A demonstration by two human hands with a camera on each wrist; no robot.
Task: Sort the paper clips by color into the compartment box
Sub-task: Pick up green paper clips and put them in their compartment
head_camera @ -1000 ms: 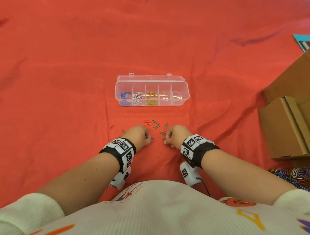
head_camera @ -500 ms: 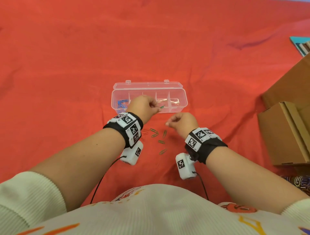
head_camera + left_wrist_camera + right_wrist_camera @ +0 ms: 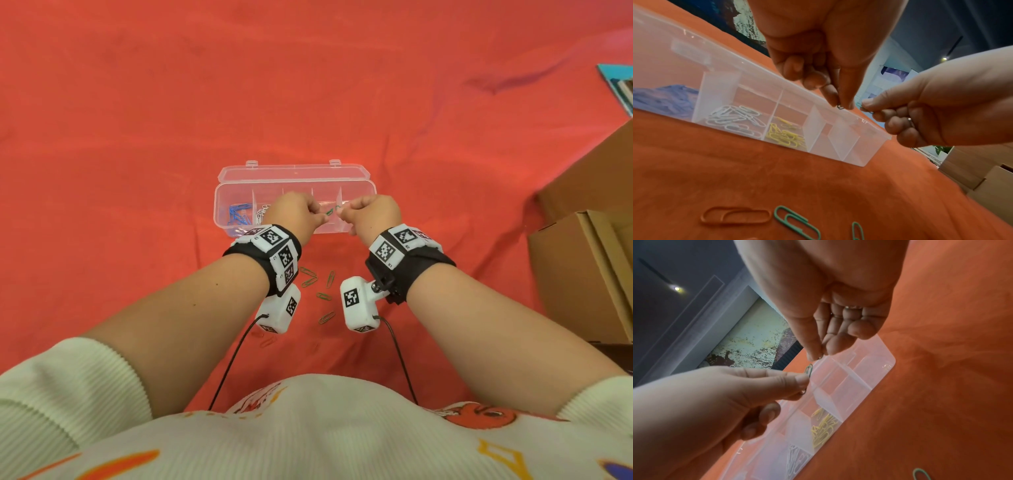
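Left hand (image 3: 297,211) pinches a green clip (image 3: 840,107) between thumb and forefinger, other fingers curled; grip is over the box's fourth compartment from the left. Right hand (image 3: 371,215) does the same with a second green clip (image 3: 866,110), thumb against forefinger, just beside the left hand and close to the same spot, fingertips near but apart. Both grips sit above the clear compartment box (image 3: 356,192), lid open and lying flat behind it. Box contents, left to right: blue clips (image 3: 239,214), white clips (image 3: 733,117), yellow clips (image 3: 785,137); the two compartments to the right look empty from the left wrist view. Box rests on a red cloth (image 3: 137,120) over the table. Loose clips on the cloth between the wrists, nearer the body: several green clips (image 3: 310,277), plus red ones (image 3: 268,341) that blend into the cloth. Cardboard boxes (image 3: 582,267) sit well off to the right. Wristbands with marker tags and wired cameras on both wrists.
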